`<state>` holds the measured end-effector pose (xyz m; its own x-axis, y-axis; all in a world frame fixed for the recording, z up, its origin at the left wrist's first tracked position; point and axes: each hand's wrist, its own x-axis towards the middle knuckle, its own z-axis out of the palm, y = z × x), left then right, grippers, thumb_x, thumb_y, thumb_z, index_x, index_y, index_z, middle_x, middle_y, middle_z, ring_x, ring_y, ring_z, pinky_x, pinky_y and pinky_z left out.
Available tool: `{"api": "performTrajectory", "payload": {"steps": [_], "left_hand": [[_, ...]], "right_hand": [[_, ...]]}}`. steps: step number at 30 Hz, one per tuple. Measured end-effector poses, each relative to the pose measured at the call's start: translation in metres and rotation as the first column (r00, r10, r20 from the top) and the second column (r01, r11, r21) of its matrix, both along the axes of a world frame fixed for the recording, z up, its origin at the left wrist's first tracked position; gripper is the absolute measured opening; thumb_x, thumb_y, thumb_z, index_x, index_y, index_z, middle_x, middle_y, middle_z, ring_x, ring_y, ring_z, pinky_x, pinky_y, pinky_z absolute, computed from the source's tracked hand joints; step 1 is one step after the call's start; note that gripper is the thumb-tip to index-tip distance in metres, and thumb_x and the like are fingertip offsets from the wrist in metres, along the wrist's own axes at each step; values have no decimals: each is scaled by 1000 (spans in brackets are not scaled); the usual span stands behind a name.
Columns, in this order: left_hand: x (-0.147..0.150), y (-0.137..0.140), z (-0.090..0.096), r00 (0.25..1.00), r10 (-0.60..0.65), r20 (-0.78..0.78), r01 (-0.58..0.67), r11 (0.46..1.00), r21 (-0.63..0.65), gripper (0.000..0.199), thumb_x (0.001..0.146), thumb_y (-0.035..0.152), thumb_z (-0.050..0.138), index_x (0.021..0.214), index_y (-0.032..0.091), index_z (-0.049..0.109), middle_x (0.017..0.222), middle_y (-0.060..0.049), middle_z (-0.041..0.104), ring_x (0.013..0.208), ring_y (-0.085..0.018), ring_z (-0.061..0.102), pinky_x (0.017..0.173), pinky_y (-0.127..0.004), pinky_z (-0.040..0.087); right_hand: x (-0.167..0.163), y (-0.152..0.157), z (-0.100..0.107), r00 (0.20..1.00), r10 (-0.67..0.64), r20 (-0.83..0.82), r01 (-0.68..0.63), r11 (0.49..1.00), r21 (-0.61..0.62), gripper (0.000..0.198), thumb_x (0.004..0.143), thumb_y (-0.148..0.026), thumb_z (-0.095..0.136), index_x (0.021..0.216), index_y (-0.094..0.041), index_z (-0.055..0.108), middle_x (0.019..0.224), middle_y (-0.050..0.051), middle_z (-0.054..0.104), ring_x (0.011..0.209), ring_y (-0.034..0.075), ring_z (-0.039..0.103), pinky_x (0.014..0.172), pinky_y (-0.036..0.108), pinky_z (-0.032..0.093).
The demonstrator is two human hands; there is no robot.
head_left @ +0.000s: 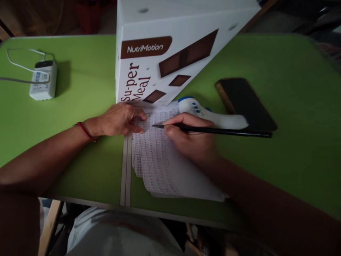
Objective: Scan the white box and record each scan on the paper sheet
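My right hand point(191, 137) grips a long black pen point(226, 131) between thumb and fingers, its tip on or just above sheets of paper point(160, 174). Rows of small handwriting cover the left part of the top sheet; the lower right part looks blank. On the paper's upper left edge rests my left hand point(119, 119), thumb and forefinger apart and nothing between them. Its other fingers are partly hidden. A red string circles the left wrist. Just beyond the hands stands a white box point(157, 32) marked NutriMotion Su-per Meal.
A white and blue handheld device point(210, 115), like an infrared thermometer, lies beyond my right hand, against a dark phone point(247, 101). At the left stands a white charger point(44, 80) with cables. The green table point(87, 167) has a metal seam and a front edge near my body.
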<state>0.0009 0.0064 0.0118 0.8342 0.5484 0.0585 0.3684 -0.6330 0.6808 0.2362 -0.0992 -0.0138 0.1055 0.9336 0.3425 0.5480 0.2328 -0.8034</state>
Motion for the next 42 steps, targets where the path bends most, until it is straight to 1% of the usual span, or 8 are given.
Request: {"api": "performTrajectory", "payload": {"steps": [6, 10, 14, 16, 24, 29, 34, 42], "left_hand": [[1, 1, 1, 1000, -8, -11, 8, 1000, 9, 19, 89, 33, 84, 104, 23, 79, 68, 4, 67, 67, -17, 64, 63, -33, 45], [0, 0, 5, 999, -8, -50, 10, 999, 40, 24, 91, 32, 86, 110, 20, 80, 69, 3, 69, 68, -18, 67, 65, -32, 49], [-3, 0, 9, 998, -20, -61, 23, 998, 52, 29, 93, 34, 87, 118, 21, 80, 70, 2, 71, 72, -20, 71, 69, -31, 52], [-5, 1, 9, 997, -38, -64, 40, 999, 36, 31, 92, 35, 88, 119, 21, 81, 72, 2, 73, 74, -20, 72, 70, -31, 53], [-3, 4, 7, 998, -22, -58, 22, 1000, -10, 35, 86, 29, 93, 118, 20, 82, 72, 3, 73, 74, -20, 71, 70, -32, 51], [-3, 5, 5, 998, -34, -43, 34, 999, 5, 35, 86, 32, 92, 118, 21, 83, 73, 2, 73, 73, -20, 70, 69, -32, 51], [-3, 4, 5, 999, -29, -37, 28, 1000, -6, 35, 85, 30, 93, 117, 20, 82, 75, 1, 74, 77, -21, 72, 73, -33, 52], [-3, 5, 4, 999, -42, -35, 42, 999, 5, 37, 87, 32, 93, 120, 17, 83, 76, 1, 75, 74, -19, 70, 71, -31, 51]], "right_hand": [[0, -2, -1, 1000, 0, 20, 1, 1000, -30, 14, 80, -18, 71, 75, -31, 73, 68, 0, 71, 60, 21, 67, 58, 36, 56], [0, -3, 1, 1000, -16, -10, 15, 1000, -12, 10, 76, -20, 69, 73, -30, 72, 64, -1, 71, 57, 21, 65, 57, 36, 54], [1, -3, 3, 1000, 16, -6, -17, 999, -50, 11, 80, -24, 69, 75, -31, 76, 62, -1, 68, 57, 20, 64, 56, 36, 53], [1, -3, 3, 1000, 27, -1, -27, 999, -33, 9, 81, -26, 69, 76, -30, 77, 60, -1, 67, 54, 19, 61, 53, 34, 51], [2, 0, -1, 997, 42, 67, -43, 999, 8, 7, 78, -24, 74, 75, -29, 79, 59, -3, 69, 49, 16, 55, 50, 31, 46], [2, 0, -1, 994, 57, 97, -54, 998, -30, 8, 78, -25, 73, 75, -30, 79, 60, -3, 70, 51, 17, 57, 50, 31, 45], [1, -1, -1, 996, 65, 67, -65, 998, -9, 9, 80, -25, 72, 77, -29, 79, 62, -2, 71, 52, 17, 58, 51, 31, 47], [4, -1, -3, 993, 85, 82, -87, 996, 23, 10, 79, -22, 71, 78, -28, 78, 61, -2, 69, 51, 15, 56, 50, 30, 44]]}}
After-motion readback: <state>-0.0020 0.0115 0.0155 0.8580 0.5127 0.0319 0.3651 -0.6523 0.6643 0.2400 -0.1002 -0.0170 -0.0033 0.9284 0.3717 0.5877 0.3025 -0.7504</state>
